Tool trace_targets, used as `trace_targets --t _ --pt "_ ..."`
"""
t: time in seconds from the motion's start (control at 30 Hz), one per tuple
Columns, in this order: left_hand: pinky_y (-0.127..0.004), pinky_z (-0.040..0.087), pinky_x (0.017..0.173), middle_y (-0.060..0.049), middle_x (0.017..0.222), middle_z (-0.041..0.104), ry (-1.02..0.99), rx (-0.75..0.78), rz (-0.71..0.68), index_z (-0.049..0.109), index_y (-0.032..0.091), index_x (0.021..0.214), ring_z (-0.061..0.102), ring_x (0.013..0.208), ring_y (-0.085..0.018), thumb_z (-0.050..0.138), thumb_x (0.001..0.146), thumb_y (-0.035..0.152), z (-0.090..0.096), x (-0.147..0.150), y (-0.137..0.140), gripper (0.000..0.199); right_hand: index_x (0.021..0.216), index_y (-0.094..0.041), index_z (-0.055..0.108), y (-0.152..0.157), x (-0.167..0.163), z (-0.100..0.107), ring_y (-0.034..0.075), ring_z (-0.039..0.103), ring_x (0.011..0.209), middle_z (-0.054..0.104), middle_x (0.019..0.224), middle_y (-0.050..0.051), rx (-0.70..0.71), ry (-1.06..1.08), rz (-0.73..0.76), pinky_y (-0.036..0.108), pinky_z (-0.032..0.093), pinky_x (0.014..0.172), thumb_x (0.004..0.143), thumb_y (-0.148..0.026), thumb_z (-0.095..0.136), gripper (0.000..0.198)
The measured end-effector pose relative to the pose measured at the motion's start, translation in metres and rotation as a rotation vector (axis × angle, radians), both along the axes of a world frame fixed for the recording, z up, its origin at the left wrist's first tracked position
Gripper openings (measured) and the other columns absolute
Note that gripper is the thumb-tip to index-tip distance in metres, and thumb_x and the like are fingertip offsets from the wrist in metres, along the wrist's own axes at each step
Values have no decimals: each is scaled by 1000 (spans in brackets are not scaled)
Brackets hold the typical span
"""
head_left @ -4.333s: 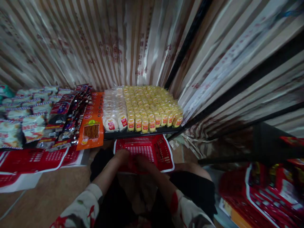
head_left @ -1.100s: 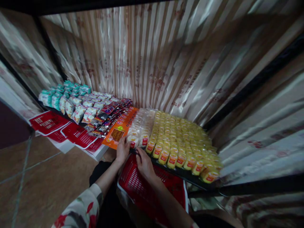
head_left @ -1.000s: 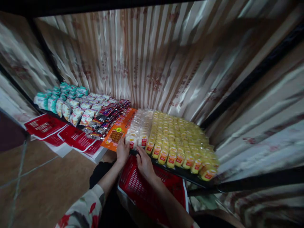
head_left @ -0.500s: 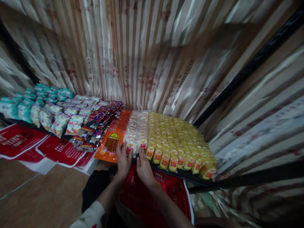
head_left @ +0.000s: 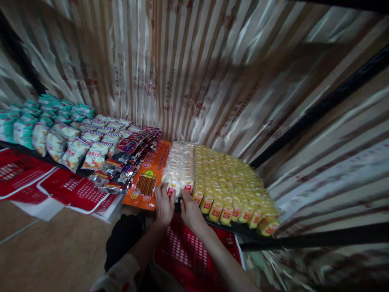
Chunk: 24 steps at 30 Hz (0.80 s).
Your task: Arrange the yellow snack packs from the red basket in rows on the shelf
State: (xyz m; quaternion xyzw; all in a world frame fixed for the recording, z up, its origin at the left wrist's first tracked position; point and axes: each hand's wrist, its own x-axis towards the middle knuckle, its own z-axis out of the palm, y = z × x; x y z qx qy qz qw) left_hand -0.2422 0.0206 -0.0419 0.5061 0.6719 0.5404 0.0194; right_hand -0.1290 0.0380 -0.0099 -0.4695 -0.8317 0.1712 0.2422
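Two narrow rows of small white wrapped snack packets [head_left: 180,164] with red labels run from the shelf's front edge to the back. My left hand [head_left: 165,206] is at the front of the left row, its thumb and fingers closed about the front packet [head_left: 172,188]. Beside it, my right hand [head_left: 192,211] has its fingers drawn together against the lower front of the right row's end packet [head_left: 187,185]. That hand's grip is partly hidden. An orange pouch [head_left: 146,182] showing brown sticks lies left of my left hand. Yellow wrapped snack packets [head_left: 234,186] fill the right side.
Dark snack bags [head_left: 127,156], white bags [head_left: 94,156] and teal bags [head_left: 24,129] stand farther left. Red baskets [head_left: 73,188] sit below the shelf, one [head_left: 185,251] beneath my forearms. Striped plastic sheeting [head_left: 188,73] hangs behind, with a dark slanted post [head_left: 322,107] at right.
The view has shifted slightly, so the hands and packets appear farther right. Both hands stay at the front of the white rows, the right one's fingers now more bent.
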Motion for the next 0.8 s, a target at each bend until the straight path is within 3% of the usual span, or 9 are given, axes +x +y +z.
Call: trace_targets --t 0.2,0.33,0.43,0.5,0.67,0.8 --pt "-45 43 90 -14 114 43 25 -19 7 50 14 114 43 111 -27 45 87 23 2 4 0 29 116 -17 59 -1 -3 40 24 62 95 66 105 13 25 -179 6 37 50 84 86 -17 36 37" --pt "-47 42 91 -14 112 44 -8 -3 4 48 15 114 43 109 -26 44 84 17 2 7 0 30 119 -17 58 11 -21 59 25 47 119 58 123 11 191 -175 125 42 39 101 88 -19 39 37" --pt "-47 40 95 -13 114 42 -83 23 8 44 15 117 42 111 -26 45 78 9 0 7 1 39 127 -18 52 31 -40 61 26 23 136 43 140 9 212 -229 298 47 29 107 86 -17 42 42" --pt "-47 38 96 -13 115 42 -127 0 13 43 15 117 41 112 -26 44 74 6 -1 7 1 44 127 -20 53 47 -50 59 28 16 138 39 142 8 199 -291 384 50 23 109 86 -19 46 41" --pt "-49 37 97 -15 116 45 -185 -62 28 39 12 124 42 113 -28 45 79 15 0 4 3 45 126 -23 53 72 -55 59 26 23 137 43 139 8 176 -465 488 52 15 110 92 -31 42 37" --pt "-48 33 102 -19 126 44 -168 -100 16 33 9 132 40 120 -28 43 82 18 -1 4 6 52 127 -22 52 73 -56 64 26 27 135 48 136 7 180 -564 469 50 16 110 94 -32 34 39"
